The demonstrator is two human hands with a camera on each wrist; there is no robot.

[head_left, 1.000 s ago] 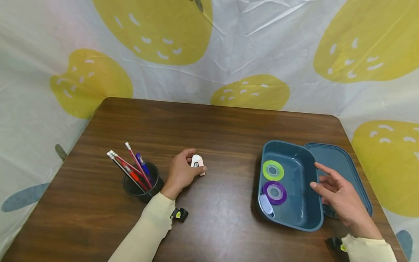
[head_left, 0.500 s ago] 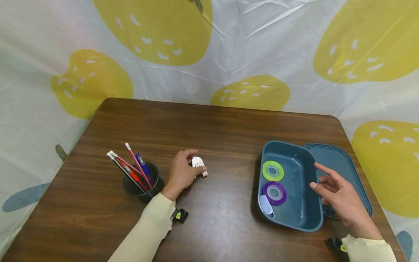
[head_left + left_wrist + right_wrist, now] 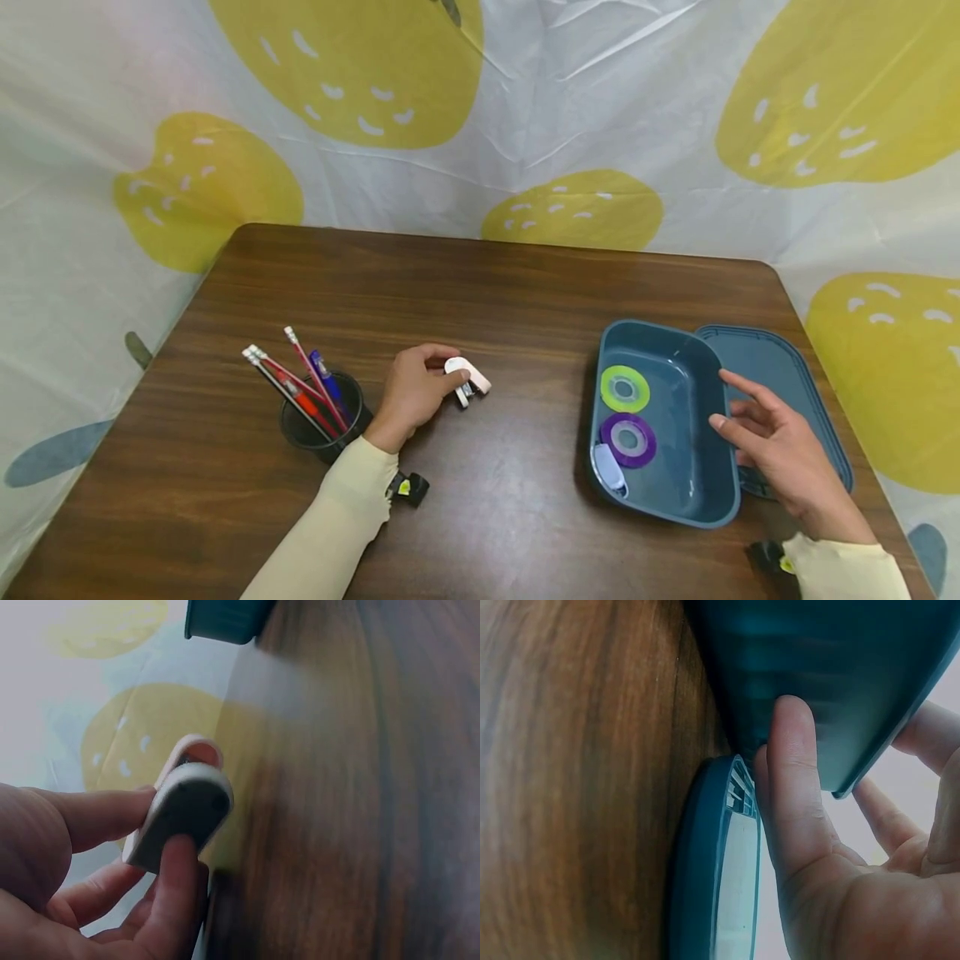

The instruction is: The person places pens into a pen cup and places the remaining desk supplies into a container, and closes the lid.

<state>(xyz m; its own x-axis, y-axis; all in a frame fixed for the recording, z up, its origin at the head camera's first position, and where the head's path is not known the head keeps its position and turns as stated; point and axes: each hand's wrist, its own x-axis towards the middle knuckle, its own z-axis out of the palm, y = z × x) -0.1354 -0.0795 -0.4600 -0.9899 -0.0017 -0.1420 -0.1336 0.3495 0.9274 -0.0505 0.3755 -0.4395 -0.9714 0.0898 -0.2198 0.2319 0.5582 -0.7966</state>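
A small white and pinkish stapler point(image 3: 466, 380) is pinched in my left hand point(image 3: 417, 384), thumb on one side and fingers on the other. In the left wrist view, the stapler point(image 3: 187, 806) shows its dark grey underside, held above the wooden table point(image 3: 337, 825). At the right, my right hand point(image 3: 776, 450) holds the side wall of a blue box point(image 3: 667, 508), thumb over the rim and other fingers against the outer wall point(image 3: 840, 667). Inside the box lie a green tape roll point(image 3: 626, 389), a purple tape roll point(image 3: 628, 440) and a small pale blue object point(image 3: 609, 468).
A black cup point(image 3: 327, 446) with several pencils and pens point(image 3: 307, 392) stands just left of my left hand. The box's blue lid point(image 3: 772, 367) lies on the table right of the box, partly under my right hand. A lemon-print curtain point(image 3: 525, 125) hangs behind the table.
The stapler has turned in my left hand, and its two arms now show spread apart, pointing down and right. My right hand and the box stay in place.
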